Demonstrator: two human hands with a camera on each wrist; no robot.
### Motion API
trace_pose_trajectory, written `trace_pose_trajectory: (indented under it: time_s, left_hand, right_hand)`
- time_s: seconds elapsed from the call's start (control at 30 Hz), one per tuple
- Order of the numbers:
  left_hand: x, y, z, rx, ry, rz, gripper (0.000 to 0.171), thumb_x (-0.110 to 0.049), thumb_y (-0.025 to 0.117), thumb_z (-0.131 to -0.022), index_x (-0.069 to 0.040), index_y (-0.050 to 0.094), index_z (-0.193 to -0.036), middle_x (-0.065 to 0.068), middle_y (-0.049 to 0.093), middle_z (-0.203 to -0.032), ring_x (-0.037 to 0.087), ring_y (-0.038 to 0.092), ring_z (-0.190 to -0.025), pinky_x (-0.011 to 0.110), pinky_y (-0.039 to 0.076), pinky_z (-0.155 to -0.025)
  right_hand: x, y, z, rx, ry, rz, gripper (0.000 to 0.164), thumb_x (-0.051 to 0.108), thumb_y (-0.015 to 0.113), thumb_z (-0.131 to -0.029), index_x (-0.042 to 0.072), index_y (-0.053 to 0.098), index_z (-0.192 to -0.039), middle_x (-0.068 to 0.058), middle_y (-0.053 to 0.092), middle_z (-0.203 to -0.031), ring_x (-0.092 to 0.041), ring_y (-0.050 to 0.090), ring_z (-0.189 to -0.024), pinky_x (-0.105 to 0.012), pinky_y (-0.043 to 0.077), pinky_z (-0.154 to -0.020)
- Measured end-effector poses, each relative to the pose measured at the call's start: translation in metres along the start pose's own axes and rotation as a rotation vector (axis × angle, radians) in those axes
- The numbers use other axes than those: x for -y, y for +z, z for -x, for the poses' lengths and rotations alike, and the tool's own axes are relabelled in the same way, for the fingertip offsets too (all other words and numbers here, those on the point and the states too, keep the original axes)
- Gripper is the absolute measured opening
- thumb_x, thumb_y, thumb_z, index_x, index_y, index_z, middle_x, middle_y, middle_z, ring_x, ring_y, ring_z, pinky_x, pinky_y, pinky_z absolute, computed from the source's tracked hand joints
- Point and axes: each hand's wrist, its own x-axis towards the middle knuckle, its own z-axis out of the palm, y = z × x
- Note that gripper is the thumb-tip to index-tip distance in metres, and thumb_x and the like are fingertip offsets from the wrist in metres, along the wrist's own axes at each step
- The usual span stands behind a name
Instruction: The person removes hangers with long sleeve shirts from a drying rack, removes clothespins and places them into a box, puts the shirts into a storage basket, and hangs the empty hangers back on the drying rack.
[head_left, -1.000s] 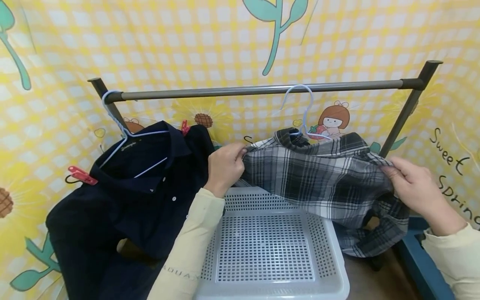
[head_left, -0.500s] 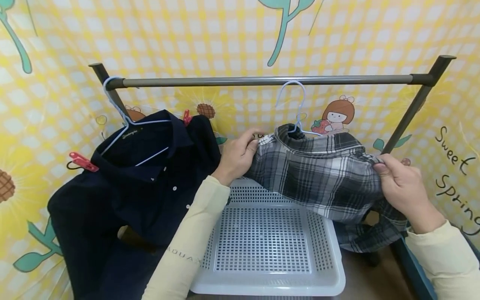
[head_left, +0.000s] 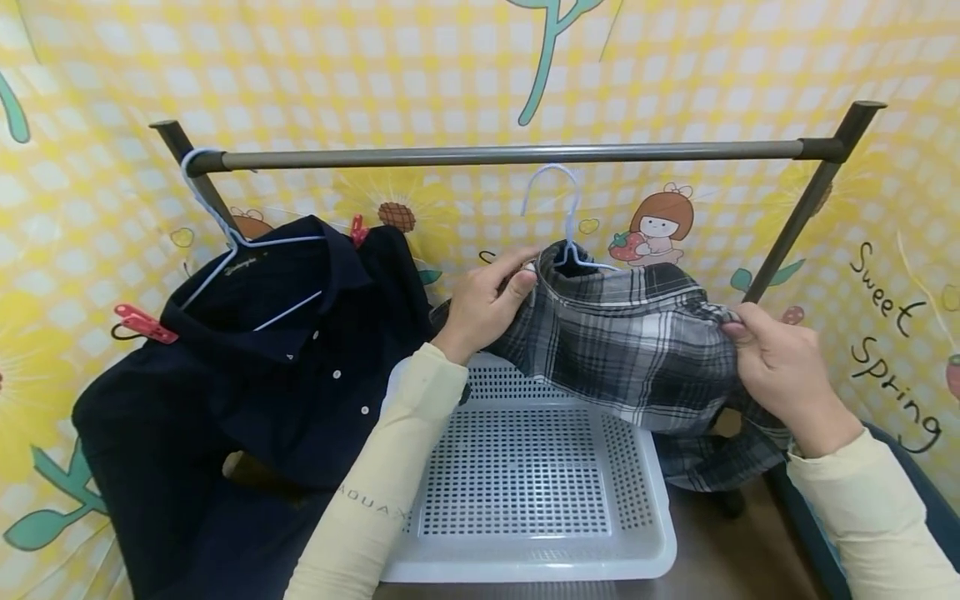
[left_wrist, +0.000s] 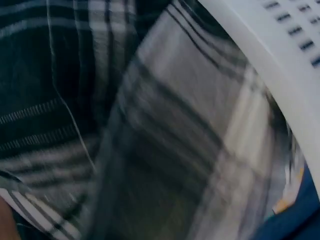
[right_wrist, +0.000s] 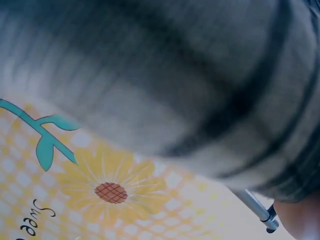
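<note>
A grey and black plaid shirt (head_left: 611, 342) is spread between both hands in the head view, over the back of a basket. A pale blue hanger (head_left: 572, 218) rises from its collar, the hook just under the rail in this view. My left hand (head_left: 483, 304) pinches the shirt's left shoulder near the collar, thumb in front. The other shoulder is gripped by my right hand (head_left: 780, 362), with a sleeve hanging below. Plaid fabric (left_wrist: 170, 115) fills most of the left wrist view. Blurred shirt cloth (right_wrist: 150, 75) covers the upper right wrist view.
A metal rail (head_left: 450, 156) runs across the back. A navy shirt (head_left: 255, 392) hangs at its left end on another hanger (head_left: 234, 237), with red clips (head_left: 146, 323) at its shoulders. The white perforated basket (head_left: 660, 558) stands below. A patterned yellow cloth (head_left: 337, 75) hangs behind.
My left hand has slid along the shoulder toward the collar. The plaid shirt, its hanger and my right hand have shifted left; the hook has dropped from overlapping the rail to just below it.
</note>
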Motion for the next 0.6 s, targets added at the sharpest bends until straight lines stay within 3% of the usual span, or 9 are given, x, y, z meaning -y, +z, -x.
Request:
trace_pose_trajectory:
  time_s: [0.1, 0.23, 0.33, 0.4, 0.5, 0.6]
  left_hand:
    - [-0.005, 0.003, -0.002, 0.008, -0.057, 0.021, 0.089, -0.077, 0.024, -0.094, -0.011, 0.059, -0.142, 0.007, 0.066, -0.089, 0.017, 0.052, -0.058, 0.035, 0.042, -0.054]
    - [-0.009, 0.004, -0.005, 0.021, -0.102, 0.051, 0.059, -0.049, 0.048, -0.105, -0.003, 0.06, -0.14, 0.013, 0.071, -0.111, 0.021, 0.064, -0.083, 0.037, 0.052, -0.076]
    - [-0.008, 0.005, -0.008, 0.01, -0.035, 0.079, 0.027, -0.015, 0.062, -0.102, -0.001, 0.068, -0.124, 0.012, 0.072, -0.102, 0.021, 0.063, -0.077, 0.035, 0.05, -0.074]
    - [-0.006, 0.006, -0.01, -0.013, 0.034, 0.082, 0.017, -0.012, 0.064, -0.1, -0.003, 0.071, -0.112, 0.009, 0.07, -0.093, 0.018, 0.06, -0.073, 0.033, 0.048, -0.069]
    - [-0.004, 0.009, -0.013, -0.048, 0.117, 0.072, 0.011, -0.009, 0.067, -0.097, -0.004, 0.07, -0.106, 0.007, 0.069, -0.088, 0.015, 0.059, -0.07, 0.032, 0.047, -0.067]
    - [-0.003, 0.01, -0.016, -0.081, 0.149, 0.023, 0.016, -0.008, 0.069, -0.096, -0.003, 0.071, -0.111, 0.009, 0.073, -0.094, 0.016, 0.064, -0.072, 0.033, 0.051, -0.07]
  right_hand:
    - [0.005, 0.004, -0.004, 0.003, -0.032, 0.025, 0.053, 0.045, 0.031, -0.109, 0.003, 0.05, -0.081, 0.003, 0.032, -0.051, -0.012, 0.032, -0.04, -0.036, 0.031, -0.036]
    - [0.01, 0.008, -0.009, 0.016, -0.066, 0.022, 0.052, 0.045, 0.031, -0.108, 0.004, 0.047, -0.08, 0.004, 0.026, -0.053, -0.012, 0.03, -0.04, -0.036, 0.028, -0.035]
    - [0.008, 0.006, -0.011, 0.034, -0.08, -0.017, 0.054, 0.046, 0.031, -0.107, 0.003, 0.052, -0.083, 0.001, 0.035, -0.054, -0.016, 0.037, -0.043, -0.039, 0.032, -0.039]
    - [0.005, 0.003, -0.012, 0.035, -0.072, -0.041, 0.056, 0.048, 0.033, -0.106, 0.002, 0.057, -0.085, -0.004, 0.045, -0.058, -0.021, 0.046, -0.048, -0.041, 0.037, -0.046]
    - [-0.001, -0.007, -0.012, -0.016, -0.013, -0.082, 0.061, 0.051, 0.038, -0.105, -0.001, 0.066, -0.088, -0.014, 0.062, -0.071, -0.03, 0.06, -0.062, -0.025, 0.047, -0.067]
    - [-0.004, -0.019, -0.009, -0.079, 0.037, -0.077, 0.062, 0.05, 0.043, -0.105, -0.003, 0.071, -0.089, -0.018, 0.069, -0.081, -0.034, 0.062, -0.071, -0.008, 0.036, -0.084]
